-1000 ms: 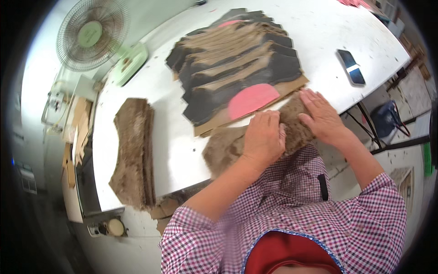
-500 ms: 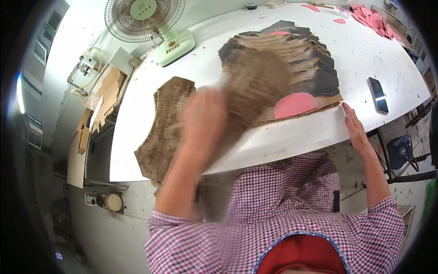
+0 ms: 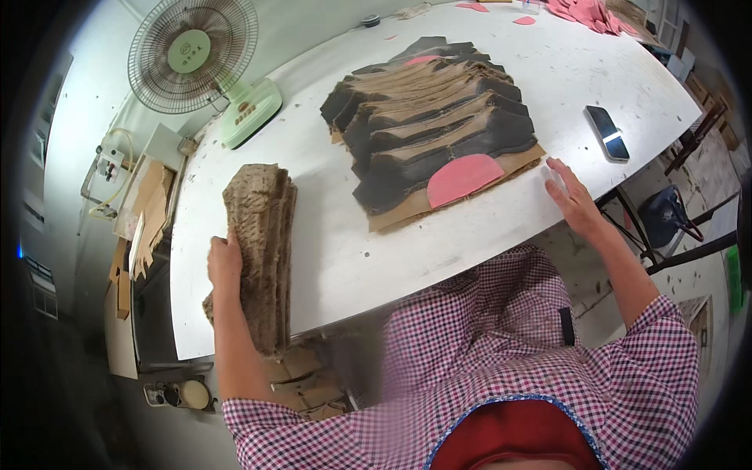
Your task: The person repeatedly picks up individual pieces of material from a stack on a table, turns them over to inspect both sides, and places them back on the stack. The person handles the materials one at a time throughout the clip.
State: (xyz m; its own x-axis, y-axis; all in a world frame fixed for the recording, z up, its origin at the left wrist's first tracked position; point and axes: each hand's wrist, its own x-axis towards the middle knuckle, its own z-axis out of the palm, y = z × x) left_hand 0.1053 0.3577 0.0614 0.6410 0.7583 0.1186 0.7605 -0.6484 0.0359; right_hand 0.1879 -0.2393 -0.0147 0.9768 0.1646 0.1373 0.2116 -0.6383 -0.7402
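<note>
At the table's left edge my left hand point(image 3: 225, 266) grips the side of a brown plush fabric piece point(image 3: 262, 235), its fingertips partly hidden by the pile. This piece stands bunched with several layered folds or sheets along its right side. My right hand point(image 3: 576, 202) is open, thumb and fingers apart, by the table's front edge. It holds nothing and lies just right of the spread stack of fabric pieces point(image 3: 439, 145), which have tan backs and dark grey patches. A pink rounded piece point(image 3: 466, 178) lies on the nearest one.
A phone point(image 3: 607, 133) lies on the white table point(image 3: 345, 290) to the right. The green fan point(image 3: 196, 59) stands at the back left. Pink fabric point(image 3: 583, 14) is heaped at the far right, and a dark bag point(image 3: 666, 215) sits below the table's right side.
My left hand has swung left with the brown plush piece, away from the stack and onto the other plush at the left. My right hand stays by the table edge. The view has shifted.
</note>
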